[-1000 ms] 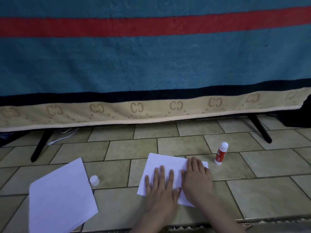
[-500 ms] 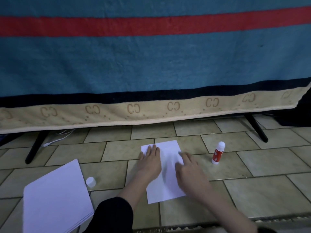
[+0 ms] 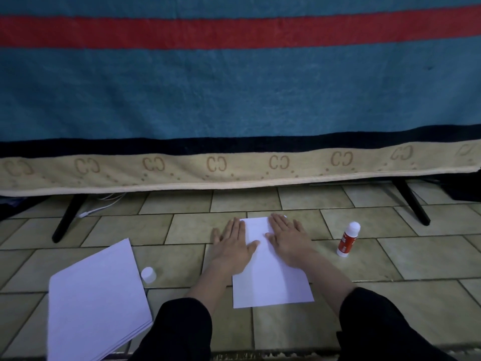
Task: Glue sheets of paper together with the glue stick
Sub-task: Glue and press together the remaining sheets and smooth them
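Observation:
A white sheet of paper (image 3: pixel 270 282) lies lengthwise on the tiled floor in front of me. My left hand (image 3: pixel 231 246) rests flat, fingers spread, on its upper left edge, partly on the tile. My right hand (image 3: pixel 289 238) lies flat on its upper right corner. Neither hand holds anything. The glue stick (image 3: pixel 348 238), red and white with its cap off, stands upright on the floor to the right of the sheet. Its white cap (image 3: pixel 148 274) sits on the floor left of my left arm. A stack of white sheets (image 3: pixel 96 303) lies at the lower left.
A blue blanket (image 3: pixel 234 95) with a red stripe and a beige border hangs across the back over black legs (image 3: pixel 67 217), (image 3: pixel 412 204). A white cable (image 3: pixel 101 204) lies under it on the left. The floor is beige tile (image 3: pixel 416 256).
The sheet has been turned from slanted to lengthwise. Both hands have slid up from its near part to its far end and spread flat. The view has shifted slightly.

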